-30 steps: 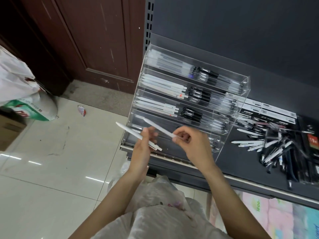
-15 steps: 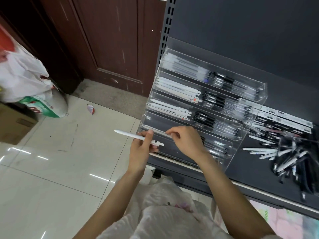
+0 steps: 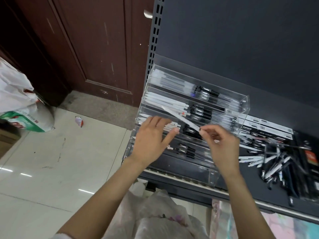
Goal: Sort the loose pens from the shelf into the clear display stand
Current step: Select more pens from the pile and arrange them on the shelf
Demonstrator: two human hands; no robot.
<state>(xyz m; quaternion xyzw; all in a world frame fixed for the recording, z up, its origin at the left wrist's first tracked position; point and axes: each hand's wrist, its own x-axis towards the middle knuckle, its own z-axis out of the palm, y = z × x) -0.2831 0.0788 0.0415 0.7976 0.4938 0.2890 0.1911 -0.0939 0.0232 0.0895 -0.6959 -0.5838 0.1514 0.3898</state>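
Observation:
The clear tiered display stand [image 3: 242, 105] sits on the dark shelf [image 3: 245, 190], its tiers holding white pens on the left and black-gripped pens on the right. My right hand [image 3: 222, 145] pinches the end of a white pen [image 3: 179, 118] that slants up and left over the stand's middle tiers. My left hand [image 3: 151, 140] is spread with straight fingers over the left side of the stand, holding nothing, its fingertips on the white pens in a lower tier. A pile of loose pens [image 3: 276, 166] lies on the shelf to the right of the stand.
Flat pen boxes [image 3: 267, 125] lie behind the loose pile. A brown door [image 3: 95, 49] and tiled floor [image 3: 51, 169] are to the left, with full plastic bags [image 3: 15, 94] at the far left. A white plastic bag [image 3: 164, 218] lies below the shelf edge.
My left hand no longer holds its white pen and has spread over the stand's left side. My right hand has lifted its white pen higher, over the middle tiers.

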